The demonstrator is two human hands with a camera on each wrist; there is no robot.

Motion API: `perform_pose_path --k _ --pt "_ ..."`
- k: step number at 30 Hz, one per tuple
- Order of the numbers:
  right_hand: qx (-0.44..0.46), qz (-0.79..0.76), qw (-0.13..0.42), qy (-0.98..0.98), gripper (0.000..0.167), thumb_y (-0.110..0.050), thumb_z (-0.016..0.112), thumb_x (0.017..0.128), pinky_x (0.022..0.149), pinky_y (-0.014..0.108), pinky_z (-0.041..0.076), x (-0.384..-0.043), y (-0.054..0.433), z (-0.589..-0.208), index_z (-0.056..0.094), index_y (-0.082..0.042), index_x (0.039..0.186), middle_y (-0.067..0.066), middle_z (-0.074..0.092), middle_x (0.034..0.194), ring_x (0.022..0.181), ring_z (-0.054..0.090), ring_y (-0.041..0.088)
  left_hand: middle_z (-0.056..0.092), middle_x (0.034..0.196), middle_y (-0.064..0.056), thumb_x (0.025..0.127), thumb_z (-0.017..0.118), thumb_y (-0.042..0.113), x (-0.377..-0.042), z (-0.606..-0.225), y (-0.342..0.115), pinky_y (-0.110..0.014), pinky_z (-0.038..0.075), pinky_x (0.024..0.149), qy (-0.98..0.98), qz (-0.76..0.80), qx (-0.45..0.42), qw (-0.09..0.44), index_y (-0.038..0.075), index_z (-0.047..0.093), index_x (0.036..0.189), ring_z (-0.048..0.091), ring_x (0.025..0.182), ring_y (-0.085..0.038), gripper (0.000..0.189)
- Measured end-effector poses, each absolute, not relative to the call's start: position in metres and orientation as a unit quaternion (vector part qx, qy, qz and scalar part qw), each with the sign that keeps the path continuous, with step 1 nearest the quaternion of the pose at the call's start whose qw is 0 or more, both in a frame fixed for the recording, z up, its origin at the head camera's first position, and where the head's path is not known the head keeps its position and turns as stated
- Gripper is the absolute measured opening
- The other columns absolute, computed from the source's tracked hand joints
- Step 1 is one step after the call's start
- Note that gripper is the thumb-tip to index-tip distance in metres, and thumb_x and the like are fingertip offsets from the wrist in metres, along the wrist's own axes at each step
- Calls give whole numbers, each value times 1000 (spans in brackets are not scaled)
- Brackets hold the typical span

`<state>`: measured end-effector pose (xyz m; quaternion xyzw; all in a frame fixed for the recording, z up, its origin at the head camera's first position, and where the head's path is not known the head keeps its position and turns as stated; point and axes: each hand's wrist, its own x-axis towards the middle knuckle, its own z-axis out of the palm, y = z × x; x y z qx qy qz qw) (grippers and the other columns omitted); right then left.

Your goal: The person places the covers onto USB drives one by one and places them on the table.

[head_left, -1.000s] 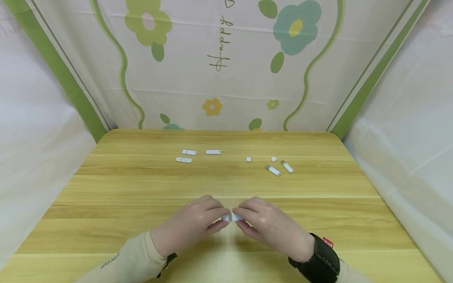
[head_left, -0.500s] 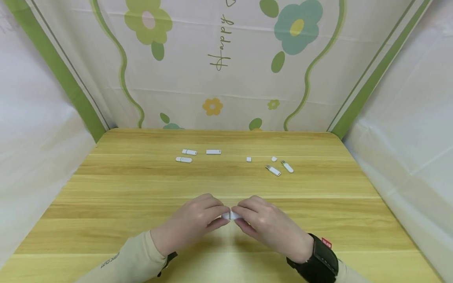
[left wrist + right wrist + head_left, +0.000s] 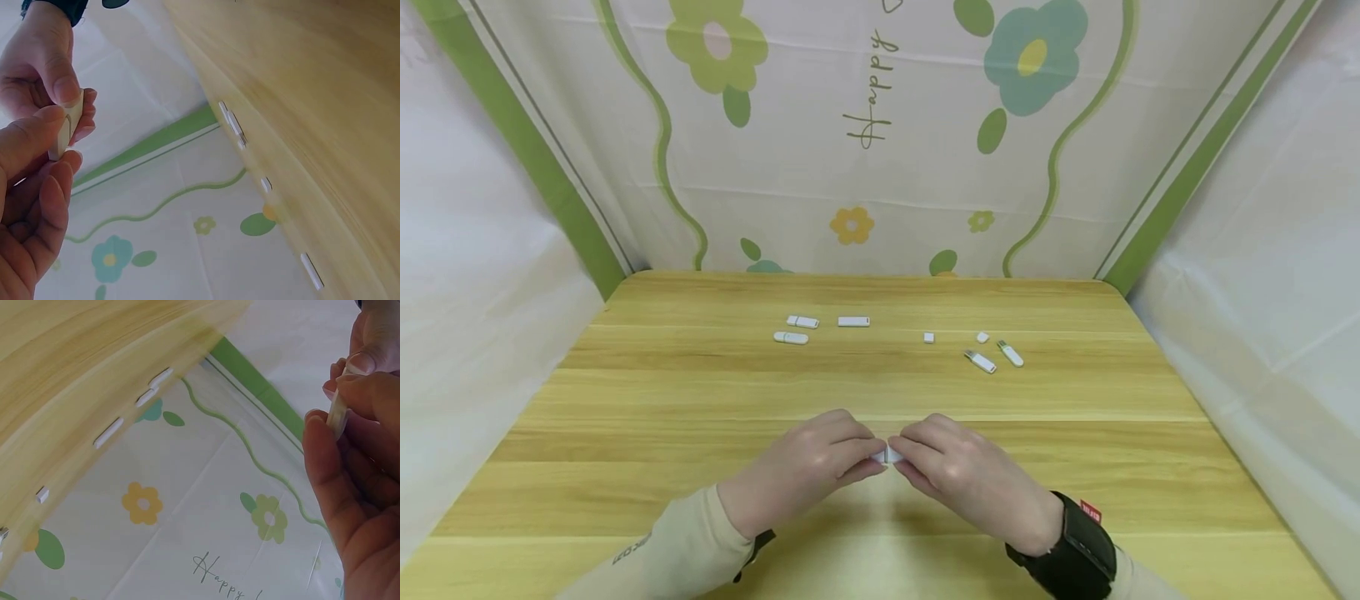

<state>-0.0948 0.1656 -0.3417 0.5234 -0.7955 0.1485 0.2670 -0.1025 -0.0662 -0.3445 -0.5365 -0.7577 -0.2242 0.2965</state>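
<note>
A white USB flash drive [image 3: 886, 455] is held lengthwise between the two hands, close over the front half of the table. My left hand [image 3: 808, 467] pinches its left end between thumb and fingers. On the other end, my right hand [image 3: 973, 479] has a similar pinch. A thin seam crosses the drive between the fingertips. The left wrist view shows that seam on the flat white drive [image 3: 61, 140], with both thumbs on it. Fingers cover most of the drive [image 3: 338, 415] in the right wrist view.
On the wooden table [image 3: 700, 392], beyond the left hand, lie two capped flash drives [image 3: 802, 322] [image 3: 791, 338] and a plain white stick [image 3: 853, 322]. Farther right are two small white caps [image 3: 928, 338] [image 3: 982, 337] and two uncapped drives [image 3: 980, 361] [image 3: 1011, 353]. A flowered cloth [image 3: 775, 150] hangs behind.
The two ends of the flash drive have come together: the wider band between them has narrowed to a thin seam. Both hands keep their pinch and have shifted slightly away from the body.
</note>
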Motion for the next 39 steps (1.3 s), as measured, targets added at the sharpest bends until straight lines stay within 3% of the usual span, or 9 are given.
perform_pose_path --k 10,21,39 --pt "520 115 273 -801 33 -7 87 74 73 15 50 -95 164 -339 72 -3 103 1 66 98 82 59 12 67 86 2 79 83 12 -107 -342 -65 -11 48 70 -748 -204 -548 314 4 73 94 60 74 -9 20" --pt "527 112 273 -797 33 -6 87 73 73 15 50 -100 161 -338 72 -2 102 1 65 95 80 59 12 67 85 2 76 85 11 -111 -342 -66 -10 48 73 -748 -218 -556 290 4 73 90 60 76 -9 20" --pt "511 194 140 -826 15 -6 81 82 68 15 50 -134 155 -355 74 -4 95 1 66 88 77 61 9 70 82 0 80 83 13 -136 -364 -69 -17 52 70 -824 -223 -492 171 5 75 89 64 75 -11 14"
